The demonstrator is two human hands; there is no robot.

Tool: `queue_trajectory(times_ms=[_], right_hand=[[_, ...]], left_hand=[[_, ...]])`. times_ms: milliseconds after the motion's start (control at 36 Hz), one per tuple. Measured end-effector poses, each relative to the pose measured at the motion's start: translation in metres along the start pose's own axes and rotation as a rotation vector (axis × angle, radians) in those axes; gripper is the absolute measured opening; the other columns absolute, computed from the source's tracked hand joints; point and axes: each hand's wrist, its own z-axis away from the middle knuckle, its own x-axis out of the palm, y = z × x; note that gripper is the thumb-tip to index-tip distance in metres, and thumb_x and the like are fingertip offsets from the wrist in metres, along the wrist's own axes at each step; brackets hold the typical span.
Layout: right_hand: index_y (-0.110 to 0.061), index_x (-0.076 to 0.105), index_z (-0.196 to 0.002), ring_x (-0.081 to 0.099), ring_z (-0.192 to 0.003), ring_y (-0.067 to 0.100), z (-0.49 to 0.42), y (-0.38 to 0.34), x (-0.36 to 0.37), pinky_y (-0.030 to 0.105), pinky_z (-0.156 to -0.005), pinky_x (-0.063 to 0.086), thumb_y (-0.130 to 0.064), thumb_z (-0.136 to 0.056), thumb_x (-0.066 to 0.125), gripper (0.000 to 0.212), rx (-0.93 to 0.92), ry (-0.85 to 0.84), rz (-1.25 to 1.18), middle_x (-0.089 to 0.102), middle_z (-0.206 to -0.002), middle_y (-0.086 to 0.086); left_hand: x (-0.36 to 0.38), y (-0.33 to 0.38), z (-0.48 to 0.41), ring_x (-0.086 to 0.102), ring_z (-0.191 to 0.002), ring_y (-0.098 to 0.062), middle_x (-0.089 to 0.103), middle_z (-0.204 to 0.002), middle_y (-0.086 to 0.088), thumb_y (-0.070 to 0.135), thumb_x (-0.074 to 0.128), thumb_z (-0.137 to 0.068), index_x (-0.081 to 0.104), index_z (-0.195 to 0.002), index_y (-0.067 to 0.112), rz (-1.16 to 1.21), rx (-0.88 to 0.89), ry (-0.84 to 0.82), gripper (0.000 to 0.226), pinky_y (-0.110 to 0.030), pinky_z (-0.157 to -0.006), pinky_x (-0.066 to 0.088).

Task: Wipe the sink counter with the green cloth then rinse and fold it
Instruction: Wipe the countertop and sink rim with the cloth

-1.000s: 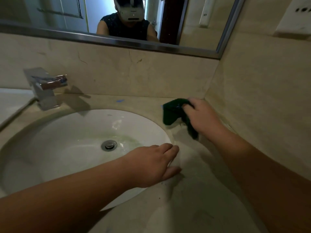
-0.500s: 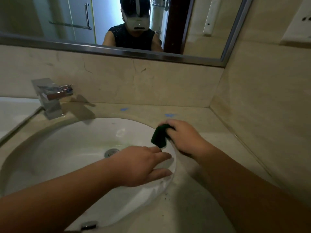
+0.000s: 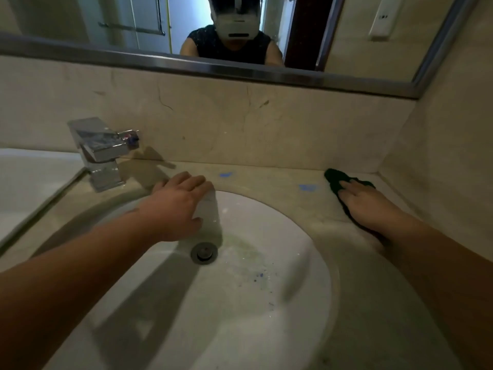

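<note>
The dark green cloth (image 3: pixel 334 179) lies flat on the beige stone counter (image 3: pixel 269 180) at the back right, close to the wall corner. My right hand (image 3: pixel 365 204) presses down on the cloth with its fingers stretched out, covering most of it. A blue smear (image 3: pixel 306 187) marks the counter just left of the cloth, and another blue smear (image 3: pixel 226 174) sits farther left. My left hand (image 3: pixel 178 206) rests on the back rim of the white sink basin (image 3: pixel 266 303), fingers apart, holding nothing.
A chrome faucet (image 3: pixel 102 152) stands at the back left. The drain (image 3: pixel 204 252) sits mid-basin, with blue specks and a greenish stain nearby. A stone backsplash and a mirror (image 3: pixel 240 30) rise behind; a wall closes the right side. A white tub edge (image 3: pixel 26 177) lies left.
My right hand has carried the cloth from the basin's right rim back to the far right corner of the counter. My left hand has shifted from the basin's right rim to its back rim.
</note>
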Motion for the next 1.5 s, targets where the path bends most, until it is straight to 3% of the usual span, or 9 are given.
queue_trajectory(times_ms=[278, 389, 500, 667, 806, 1000, 1139, 1333, 1500], right_hand=[[-0.025, 0.047, -0.158, 0.034, -0.154, 0.022, 0.0, -0.126, -0.01, 0.031, -0.125, 0.024, -0.022, -0.112, 0.041, 0.046, -0.265, 0.073, -0.386, 0.038, -0.168, -0.001], [-0.028, 0.069, -0.136, 0.064, -0.096, 0.02, 0.01, -0.157, -0.023, 0.025, -0.071, 0.046, -0.019, -0.108, 0.05, 0.034, -0.247, 0.045, -0.634, 0.073, -0.117, 0.002], [-0.029, 0.072, -0.125, 0.067, -0.076, 0.019, 0.03, -0.143, -0.061, 0.03, -0.06, 0.048, -0.021, -0.107, 0.053, 0.028, -0.24, 0.125, -0.732, 0.077, -0.097, 0.003], [-0.043, 0.069, -0.113, 0.069, -0.093, 0.026, 0.042, -0.057, -0.091, 0.035, -0.076, 0.051, -0.022, -0.102, 0.062, 0.025, -0.172, 0.292, -0.546, 0.076, -0.103, 0.0], [-0.019, 0.05, -0.154, 0.039, -0.15, 0.036, 0.026, -0.003, -0.035, 0.04, -0.119, 0.03, -0.034, -0.112, 0.033, 0.048, -0.031, -0.042, -0.136, 0.037, -0.167, 0.012], [-0.014, 0.036, -0.163, 0.022, -0.16, 0.028, -0.003, -0.071, -0.004, 0.039, -0.129, 0.017, -0.025, -0.113, 0.036, 0.05, -0.082, 0.017, -0.259, 0.027, -0.172, 0.006], [-0.024, 0.047, -0.158, 0.041, -0.15, 0.025, -0.002, -0.151, -0.001, 0.033, -0.119, 0.034, -0.021, -0.11, 0.045, 0.049, -0.26, 0.06, -0.338, 0.039, -0.168, 0.003], [-0.031, 0.068, -0.139, 0.06, -0.067, 0.002, 0.031, -0.16, -0.045, 0.01, -0.053, 0.037, -0.02, -0.109, 0.047, 0.038, -0.219, 0.183, -0.663, 0.071, -0.095, -0.008], [-0.037, 0.062, -0.142, 0.063, -0.098, 0.02, 0.047, -0.056, -0.085, 0.033, -0.079, 0.049, -0.027, -0.105, 0.055, 0.039, -0.104, 0.247, -0.458, 0.059, -0.124, -0.005]], left_hand=[[-0.005, -0.004, 0.001, 0.02, -0.16, -0.021, 0.014, -0.177, 0.006, 0.051, 0.064, -0.094, 0.011, -0.169, 0.032, -0.035, 0.042, 0.002, 0.094, -0.053, -0.125, 0.028], [-0.008, -0.001, 0.004, 0.018, -0.161, -0.023, 0.011, -0.178, 0.004, 0.052, 0.064, -0.094, 0.007, -0.17, 0.029, -0.043, 0.046, -0.008, 0.097, -0.053, -0.126, 0.027], [-0.01, -0.002, 0.007, 0.016, -0.163, -0.026, 0.009, -0.179, 0.002, 0.05, 0.064, -0.095, 0.004, -0.17, 0.029, -0.029, 0.047, -0.034, 0.098, -0.054, -0.128, 0.023], [-0.02, -0.016, 0.014, 0.033, -0.156, -0.026, 0.022, -0.175, 0.0, 0.04, 0.061, -0.098, 0.002, -0.17, 0.03, -0.006, 0.072, -0.033, 0.093, -0.044, -0.123, 0.031], [-0.011, -0.022, 0.016, 0.022, -0.161, -0.022, 0.008, -0.179, 0.001, 0.04, 0.068, -0.093, 0.006, -0.17, 0.026, 0.034, 0.089, -0.048, 0.1, -0.034, -0.125, 0.03], [-0.011, -0.022, 0.012, 0.043, -0.151, -0.024, 0.027, -0.174, 0.003, 0.041, 0.07, -0.088, 0.02, -0.168, 0.028, 0.062, 0.096, 0.034, 0.096, -0.034, -0.118, 0.04], [-0.014, -0.016, 0.014, 0.048, -0.146, -0.026, 0.029, -0.174, 0.004, 0.046, 0.071, -0.087, 0.02, -0.168, 0.029, 0.054, 0.074, 0.031, 0.097, -0.034, -0.113, 0.044], [-0.021, -0.009, 0.017, 0.037, -0.154, -0.026, 0.017, -0.178, 0.006, 0.048, 0.068, -0.093, 0.009, -0.17, 0.033, 0.062, 0.01, -0.031, 0.097, -0.037, -0.118, 0.038], [-0.025, -0.009, 0.02, 0.044, -0.149, -0.024, 0.023, -0.176, 0.007, 0.045, 0.07, -0.091, 0.016, -0.168, 0.033, 0.065, 0.032, -0.011, 0.094, -0.032, -0.113, 0.041]])
